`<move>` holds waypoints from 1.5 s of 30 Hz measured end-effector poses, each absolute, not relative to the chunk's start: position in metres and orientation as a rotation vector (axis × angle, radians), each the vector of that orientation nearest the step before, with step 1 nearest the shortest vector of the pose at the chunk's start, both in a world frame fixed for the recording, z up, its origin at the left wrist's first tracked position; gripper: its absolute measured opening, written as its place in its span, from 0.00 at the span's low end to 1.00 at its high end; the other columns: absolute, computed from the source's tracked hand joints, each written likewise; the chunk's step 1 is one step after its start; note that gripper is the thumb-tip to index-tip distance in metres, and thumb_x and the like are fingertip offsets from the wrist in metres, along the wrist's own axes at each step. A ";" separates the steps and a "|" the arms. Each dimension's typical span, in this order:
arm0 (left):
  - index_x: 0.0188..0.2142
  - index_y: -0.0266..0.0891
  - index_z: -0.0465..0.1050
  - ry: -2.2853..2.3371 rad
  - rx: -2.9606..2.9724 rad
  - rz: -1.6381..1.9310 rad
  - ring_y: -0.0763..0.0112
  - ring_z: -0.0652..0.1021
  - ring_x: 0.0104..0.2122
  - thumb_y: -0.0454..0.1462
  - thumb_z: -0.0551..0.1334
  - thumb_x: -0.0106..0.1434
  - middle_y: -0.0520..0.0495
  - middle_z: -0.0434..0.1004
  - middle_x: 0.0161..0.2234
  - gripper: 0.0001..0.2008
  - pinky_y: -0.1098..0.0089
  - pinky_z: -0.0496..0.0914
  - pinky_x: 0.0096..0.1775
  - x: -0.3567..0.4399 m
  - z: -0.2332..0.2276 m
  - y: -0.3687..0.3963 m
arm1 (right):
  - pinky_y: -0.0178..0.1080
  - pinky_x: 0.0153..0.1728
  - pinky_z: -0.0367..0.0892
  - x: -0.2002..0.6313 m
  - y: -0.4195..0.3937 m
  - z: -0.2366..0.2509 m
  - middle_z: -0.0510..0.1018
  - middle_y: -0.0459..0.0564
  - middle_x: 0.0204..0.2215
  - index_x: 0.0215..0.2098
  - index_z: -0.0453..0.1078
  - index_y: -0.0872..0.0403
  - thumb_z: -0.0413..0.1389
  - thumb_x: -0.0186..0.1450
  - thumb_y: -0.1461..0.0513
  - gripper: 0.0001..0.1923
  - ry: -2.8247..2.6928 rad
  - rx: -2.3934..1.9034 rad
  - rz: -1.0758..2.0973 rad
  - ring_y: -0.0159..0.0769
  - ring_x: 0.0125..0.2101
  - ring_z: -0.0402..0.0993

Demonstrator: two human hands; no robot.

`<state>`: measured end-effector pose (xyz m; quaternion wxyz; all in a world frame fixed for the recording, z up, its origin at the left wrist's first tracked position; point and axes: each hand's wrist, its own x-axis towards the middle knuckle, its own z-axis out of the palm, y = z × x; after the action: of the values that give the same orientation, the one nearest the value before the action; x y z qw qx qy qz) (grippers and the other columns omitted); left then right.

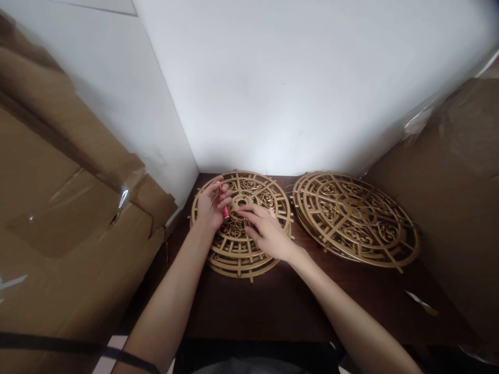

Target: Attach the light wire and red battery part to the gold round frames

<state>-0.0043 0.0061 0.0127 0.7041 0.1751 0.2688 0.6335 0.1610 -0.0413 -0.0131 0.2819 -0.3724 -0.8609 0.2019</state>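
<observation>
On the dark tabletop, close to the white wall, lie two piles of round gold discs cut full of holes and curly patterns. The left pile sits under both hands, and the right pile lies just beside it, not touched. The left hand rests on the top disc, and its grip is closed around a small red thing like a little tube or pen; what it really is cannot be told. The right hand lies flat on the same disc, near the round hole in the middle, with fingers spread and nothing held in them. These discs look thin, flat and light. They seem stiff, but the skinny bars and curls would likely snap if bent or caught. The little pegs that stick out around the edge could snag too. A safe place to take hold would be the thick outer ring or the solid part around the middle hole, not the fine curls. The smooth gold paint may be a bit slippery. Big brown cardboard boxes stand on both sides.
</observation>
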 end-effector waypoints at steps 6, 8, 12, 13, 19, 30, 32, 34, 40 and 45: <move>0.33 0.34 0.66 0.538 0.329 1.416 0.83 0.62 0.18 0.27 0.55 0.56 0.52 0.60 0.20 0.05 0.85 0.51 0.14 -0.010 0.011 0.008 | 0.47 0.54 0.59 0.163 -0.038 -0.014 0.69 0.52 0.51 0.55 0.65 0.51 0.45 0.64 0.70 0.22 -2.218 -0.928 0.658 0.39 0.52 0.64; 0.33 0.34 0.66 0.532 0.316 1.411 0.83 0.62 0.18 0.27 0.56 0.57 0.52 0.60 0.20 0.05 0.85 0.51 0.14 -0.010 0.010 0.008 | 0.47 0.54 0.60 0.164 -0.037 -0.016 0.69 0.52 0.51 0.54 0.66 0.50 0.45 0.64 0.70 0.22 -2.156 -0.902 0.712 0.39 0.52 0.65; 0.32 0.34 0.66 0.523 0.279 1.419 0.84 0.62 0.18 0.27 0.57 0.57 0.53 0.60 0.21 0.04 0.86 0.51 0.15 -0.011 0.009 0.009 | 0.44 0.56 0.60 0.164 -0.033 -0.017 0.70 0.51 0.48 0.49 0.70 0.50 0.46 0.65 0.69 0.19 -1.942 -0.838 0.835 0.36 0.52 0.66; 0.31 0.33 0.66 0.516 0.261 1.419 0.84 0.62 0.18 0.27 0.56 0.57 0.52 0.60 0.21 0.03 0.86 0.51 0.15 -0.011 0.008 0.009 | 0.44 0.56 0.60 0.164 -0.032 -0.017 0.70 0.51 0.47 0.48 0.71 0.50 0.46 0.65 0.69 0.18 -1.886 -0.833 0.854 0.36 0.51 0.66; 0.32 0.32 0.66 0.443 0.149 1.424 0.82 0.62 0.19 0.26 0.51 0.58 0.51 0.59 0.21 0.07 0.85 0.52 0.15 -0.013 0.008 0.009 | 0.45 0.52 0.63 0.165 -0.029 -0.016 0.75 0.50 0.42 0.39 0.76 0.50 0.51 0.64 0.66 0.12 -1.582 -0.856 0.921 0.38 0.48 0.69; 0.31 0.34 0.64 0.356 0.058 1.561 0.81 0.61 0.19 0.25 0.51 0.57 0.51 0.59 0.22 0.07 0.84 0.53 0.16 -0.024 0.008 0.013 | 0.43 0.47 0.66 0.166 -0.029 -0.020 0.74 0.51 0.41 0.42 0.74 0.52 0.48 0.64 0.67 0.14 -1.686 -1.006 0.749 0.38 0.45 0.71; 0.31 0.34 0.63 0.346 0.054 1.567 0.81 0.61 0.19 0.25 0.50 0.57 0.51 0.59 0.22 0.07 0.84 0.52 0.16 -0.026 0.007 0.014 | 0.44 0.48 0.65 0.167 -0.030 -0.022 0.73 0.53 0.43 0.45 0.72 0.55 0.47 0.64 0.68 0.16 -1.801 -1.087 0.618 0.39 0.45 0.70; 0.31 0.34 0.63 0.337 0.055 1.574 0.81 0.61 0.19 0.25 0.50 0.58 0.51 0.59 0.22 0.07 0.84 0.52 0.16 -0.027 0.007 0.014 | 0.46 0.50 0.64 0.167 -0.030 -0.024 0.72 0.55 0.44 0.47 0.70 0.57 0.46 0.64 0.69 0.17 -1.920 -1.150 0.496 0.41 0.47 0.68; 0.30 0.34 0.62 0.367 0.076 1.607 0.82 0.60 0.18 0.30 0.49 0.62 0.52 0.58 0.21 0.07 0.85 0.52 0.15 -0.030 0.008 0.015 | 0.47 0.51 0.61 0.167 -0.033 -0.023 0.69 0.55 0.48 0.52 0.67 0.56 0.44 0.64 0.71 0.21 -2.186 -1.187 0.341 0.44 0.50 0.64; 0.33 0.37 0.61 0.679 0.197 1.747 0.82 0.62 0.16 0.29 0.49 0.62 0.51 0.64 0.22 0.05 0.83 0.51 0.15 -0.021 0.008 0.017 | 0.48 0.53 0.58 0.166 -0.035 -0.022 0.68 0.57 0.52 0.55 0.63 0.57 0.43 0.65 0.69 0.21 -2.269 -1.189 0.270 0.43 0.53 0.63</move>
<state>-0.0214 0.0169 0.0081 0.5878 0.0847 0.2915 0.7499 0.1660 -0.0346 -0.0218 0.2792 -0.4432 -0.8458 0.1007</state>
